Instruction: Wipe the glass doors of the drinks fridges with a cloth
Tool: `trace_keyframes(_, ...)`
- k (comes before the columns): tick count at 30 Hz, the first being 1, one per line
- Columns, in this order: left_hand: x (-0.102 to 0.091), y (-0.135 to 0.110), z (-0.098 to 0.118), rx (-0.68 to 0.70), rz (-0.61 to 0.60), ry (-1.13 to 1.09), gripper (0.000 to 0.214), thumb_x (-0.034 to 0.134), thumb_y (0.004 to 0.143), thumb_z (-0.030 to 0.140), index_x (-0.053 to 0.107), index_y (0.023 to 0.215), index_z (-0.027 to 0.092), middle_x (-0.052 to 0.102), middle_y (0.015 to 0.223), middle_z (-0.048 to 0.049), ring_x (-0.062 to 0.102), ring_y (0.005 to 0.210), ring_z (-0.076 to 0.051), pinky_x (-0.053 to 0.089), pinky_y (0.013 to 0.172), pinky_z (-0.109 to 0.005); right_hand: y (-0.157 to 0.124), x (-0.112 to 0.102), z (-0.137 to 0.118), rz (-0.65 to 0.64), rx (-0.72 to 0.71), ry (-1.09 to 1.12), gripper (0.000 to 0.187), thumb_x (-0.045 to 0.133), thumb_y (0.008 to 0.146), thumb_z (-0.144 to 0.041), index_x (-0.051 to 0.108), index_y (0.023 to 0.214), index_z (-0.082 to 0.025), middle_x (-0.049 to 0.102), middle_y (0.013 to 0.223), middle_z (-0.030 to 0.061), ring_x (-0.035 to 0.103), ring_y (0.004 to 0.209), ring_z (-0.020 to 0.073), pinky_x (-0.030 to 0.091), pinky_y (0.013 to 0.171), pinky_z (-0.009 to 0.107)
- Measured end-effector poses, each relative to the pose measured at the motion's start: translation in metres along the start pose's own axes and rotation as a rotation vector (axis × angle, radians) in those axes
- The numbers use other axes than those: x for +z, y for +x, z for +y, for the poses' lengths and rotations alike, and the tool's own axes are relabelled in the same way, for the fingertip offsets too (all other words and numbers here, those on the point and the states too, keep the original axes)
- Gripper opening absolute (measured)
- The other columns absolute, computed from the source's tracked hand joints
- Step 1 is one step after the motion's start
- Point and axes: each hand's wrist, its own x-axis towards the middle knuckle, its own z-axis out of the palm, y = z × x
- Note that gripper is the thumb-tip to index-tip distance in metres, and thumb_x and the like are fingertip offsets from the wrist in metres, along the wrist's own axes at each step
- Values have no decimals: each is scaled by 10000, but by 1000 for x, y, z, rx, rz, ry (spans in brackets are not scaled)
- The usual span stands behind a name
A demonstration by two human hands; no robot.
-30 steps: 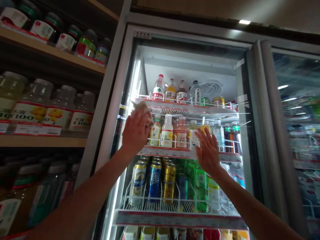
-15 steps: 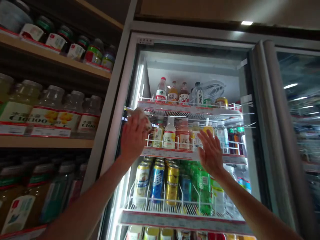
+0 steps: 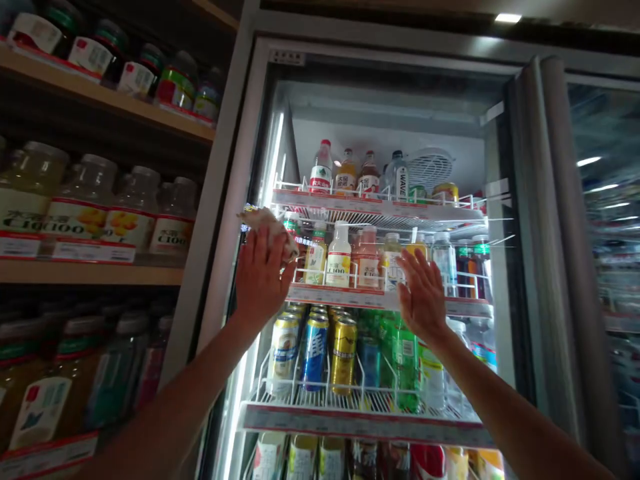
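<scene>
My left hand (image 3: 263,277) presses a pale crumpled cloth (image 3: 273,230) against the left part of the glass door of a drinks fridge, its fingers lying over the cloth. My right hand (image 3: 424,293) is raised at the door's right half, with fingers stretched out and nothing in them; it looks to rest on the glass (image 3: 400,113). Behind the glass, between the hands, stand a white-capped C100 bottle (image 3: 339,257) and a pink drink bottle (image 3: 369,260) on a wire shelf. The palm sides of both hands are hidden.
Beer cans (image 3: 315,350) and green bottles (image 3: 406,360) fill the shelf below. A tall grey door handle (image 3: 545,220) runs down the right side, beside another glass door (image 3: 605,220). Wooden shelves (image 3: 95,272) with bottled drinks stand close on the left.
The view has shifted slightly, so the fridge sits a little higher in it. My left hand and the cloth have moved slightly on the glass; my right hand stays about where it was.
</scene>
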Motion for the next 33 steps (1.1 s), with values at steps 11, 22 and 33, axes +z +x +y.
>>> trace_keyframes(11,-13,-45,5,69,-73,25,596,420,895,427,268,1417,182,229,1506,-122,131,1407,-286,218,1115,-477,-1,0,0,39,-3,7,425,346,916,-254,386,1338,-241,480,1364,56,308,1354,207,268,1093,457)
trace_keyframes(22,-15,-72,41,228,-166,-17,561,408,884,476,358,1375,209,313,1478,-91,161,1403,-270,225,1110,-448,-1,-1,1,47,-4,27,394,344,907,-251,447,1287,-238,493,1356,48,334,1342,202,267,1093,444)
trace_keyframes(33,-9,-74,55,226,-152,-53,609,433,869,478,317,1396,194,286,1488,-106,138,1406,-285,249,1107,-460,0,0,-1,54,-19,-27,353,396,890,-223,486,1231,-205,508,1338,75,341,1337,225,292,1075,458)
